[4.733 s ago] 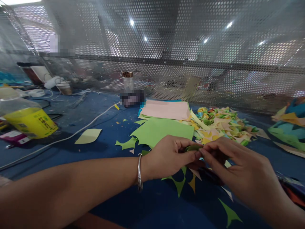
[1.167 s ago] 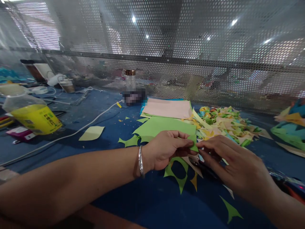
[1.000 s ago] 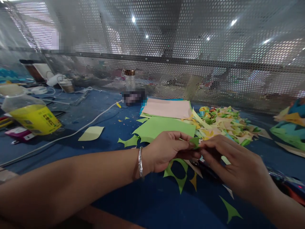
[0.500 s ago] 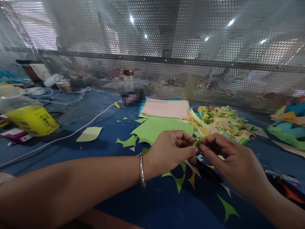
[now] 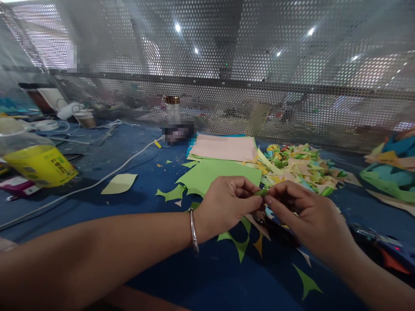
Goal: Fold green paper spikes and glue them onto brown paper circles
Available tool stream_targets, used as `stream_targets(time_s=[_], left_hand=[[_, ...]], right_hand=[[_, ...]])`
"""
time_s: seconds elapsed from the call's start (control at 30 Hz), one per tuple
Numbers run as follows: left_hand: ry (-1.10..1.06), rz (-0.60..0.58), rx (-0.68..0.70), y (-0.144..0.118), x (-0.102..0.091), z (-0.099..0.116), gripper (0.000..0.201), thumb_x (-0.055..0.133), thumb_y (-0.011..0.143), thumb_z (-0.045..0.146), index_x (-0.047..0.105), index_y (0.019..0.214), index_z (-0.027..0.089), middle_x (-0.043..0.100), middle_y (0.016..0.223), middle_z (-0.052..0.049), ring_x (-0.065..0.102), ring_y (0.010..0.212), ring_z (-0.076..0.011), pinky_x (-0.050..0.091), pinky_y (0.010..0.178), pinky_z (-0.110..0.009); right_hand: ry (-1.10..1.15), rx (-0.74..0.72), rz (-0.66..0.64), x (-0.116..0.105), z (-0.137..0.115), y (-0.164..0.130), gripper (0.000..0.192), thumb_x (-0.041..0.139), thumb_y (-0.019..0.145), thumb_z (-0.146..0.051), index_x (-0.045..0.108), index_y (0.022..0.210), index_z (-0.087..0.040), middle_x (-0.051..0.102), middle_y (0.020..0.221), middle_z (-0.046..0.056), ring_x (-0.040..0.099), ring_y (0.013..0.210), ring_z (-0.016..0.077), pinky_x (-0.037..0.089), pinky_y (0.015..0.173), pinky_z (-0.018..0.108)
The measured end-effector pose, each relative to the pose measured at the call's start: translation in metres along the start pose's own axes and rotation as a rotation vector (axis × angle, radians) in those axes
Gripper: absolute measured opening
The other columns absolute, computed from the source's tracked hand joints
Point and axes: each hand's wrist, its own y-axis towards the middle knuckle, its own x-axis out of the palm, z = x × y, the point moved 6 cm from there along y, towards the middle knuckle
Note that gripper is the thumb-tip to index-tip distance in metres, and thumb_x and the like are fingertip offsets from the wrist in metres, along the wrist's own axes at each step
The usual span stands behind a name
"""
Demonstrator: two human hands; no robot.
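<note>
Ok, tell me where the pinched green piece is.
In the head view, the green piece is right of centre, held between the left hand and right hand, nearer the camera than the scrap pile.

Bangle [image 5: 193, 231]: silver-toned metal, polished. Folded piece [image 5: 261, 191]: green paper, matt. Large sheet [image 5: 217, 170]: light green paper, smooth, matt. Top sheet of stack [image 5: 223, 147]: pale pink paper, matt. Offcut [image 5: 306, 281]: green paper, matt. Screen [image 5: 201, 88]: perforated metal, reflective. Bottle [image 5: 19, 140]: clear plastic. Flask lid [image 5: 172, 99]: copper-toned, glossy. Cable [image 5: 125, 167]: white, plastic-looking, smooth. Tabletop [image 5: 194, 280]: blue, smooth, low sheen.
</note>
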Motion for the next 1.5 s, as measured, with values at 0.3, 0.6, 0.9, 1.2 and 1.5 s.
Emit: stream_targets(time_s=[0.3,0.6,0.9,1.2,1.5], left_hand=[[-0.023,-0.005,-0.059,0.001,0.001,-0.003,0.023,0.083,0.07,-0.001,0.064,0.068,0.013,0.066,0.056,0.006,0.061,0.052,-0.005,0.048,0.059,-0.017],[-0.09,-0.119,-0.12,-0.002,0.005,-0.003,0.02,0.072,0.091,0.012,0.069,0.071,0.013,0.073,0.065,0.0,0.07,0.059,-0.0084,0.055,0.064,-0.021],[-0.072,-0.146,-0.142,-0.003,0.007,-0.003,0.03,0.061,0.099,0.017,0.067,0.07,0.015,0.071,0.063,0.0,0.071,0.059,-0.0101,0.055,0.063,-0.023],[-0.098,-0.179,-0.093,-0.004,0.009,-0.009,0.037,0.099,0.059,0.025,0.067,0.075,0.015,0.071,0.065,0.002,0.065,0.062,-0.0083,0.05,0.066,-0.021],[-0.058,-0.195,-0.047,-0.001,0.008,-0.007,0.044,0.101,0.054,0.035,0.063,0.068,0.016,0.066,0.059,0.005,0.064,0.059,-0.0078,0.05,0.063,-0.021]], right_hand=[[-0.013,-0.04,-0.046,-0.004,0.008,0.006,0.019,0.065,0.096,-0.041,0.07,0.095,-0.023,0.073,0.071,0.002,0.069,0.061,0.0189,0.054,0.054,0.026],[-0.02,-0.105,-0.004,-0.008,-0.001,0.003,0.015,0.064,0.096,-0.038,0.07,0.091,-0.025,0.067,0.066,-0.001,0.06,0.053,0.0157,0.048,0.049,0.025],[0.048,-0.041,0.029,-0.005,-0.005,-0.003,0.021,0.064,0.097,-0.044,0.069,0.088,-0.026,0.064,0.067,-0.002,0.057,0.053,0.0145,0.049,0.054,0.026],[0.059,-0.044,-0.035,-0.007,-0.001,0.003,0.02,0.065,0.096,-0.042,0.069,0.085,-0.025,0.067,0.061,-0.002,0.061,0.048,0.0149,0.05,0.049,0.025],[0.225,0.066,-0.172,-0.001,0.008,0.004,0.033,0.065,0.098,-0.053,0.072,0.088,-0.023,0.068,0.066,0.001,0.063,0.051,0.0159,0.053,0.047,0.025]])
